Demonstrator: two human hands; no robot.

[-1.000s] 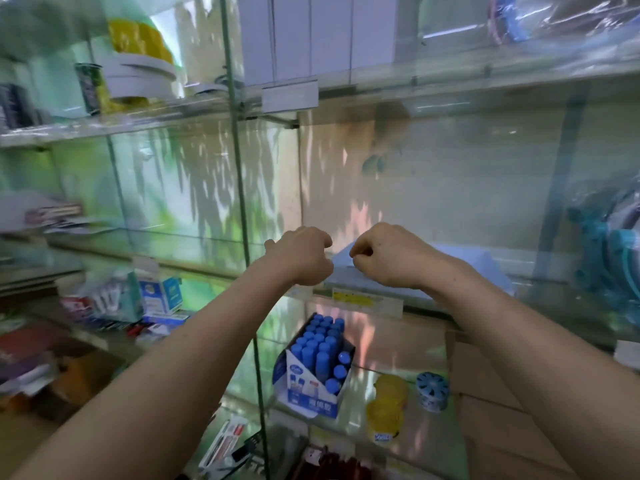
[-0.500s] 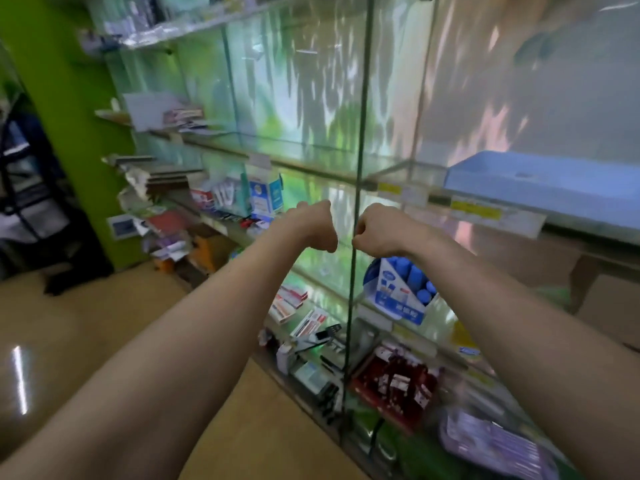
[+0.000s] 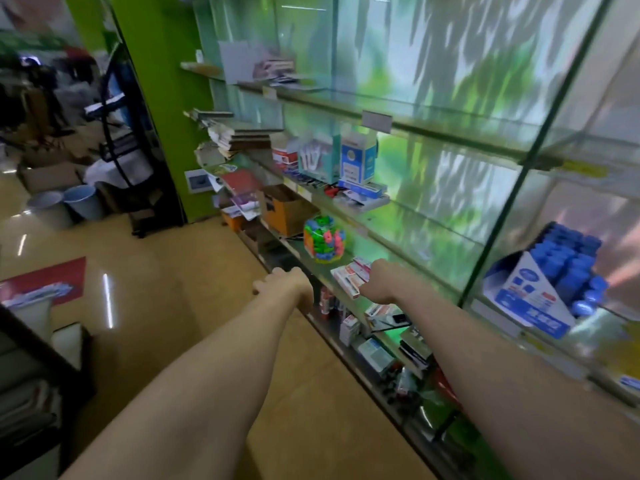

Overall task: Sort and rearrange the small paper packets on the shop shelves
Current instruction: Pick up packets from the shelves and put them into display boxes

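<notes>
With the right hand (image 3: pixel 375 282) reaching over the paper packets (image 3: pixel 349 277) at the shelf (image 3: pixel 381 237) edge, its grip unclear, and the left hand (image 3: pixel 284 284) held empty and loosely curled, packets could be knocked off.

Head camera, one wide-angle view, tilted down and rolled.

It looks forward and down along both bare forearms toward the glass shelves (image 3: pixel 398 216), which run from the near right corner away to the upper left by a green wall (image 3: pixel 156 98). The shelves' front edge is close; tan floor (image 3: pixel 166 271) fills the left.
</notes>
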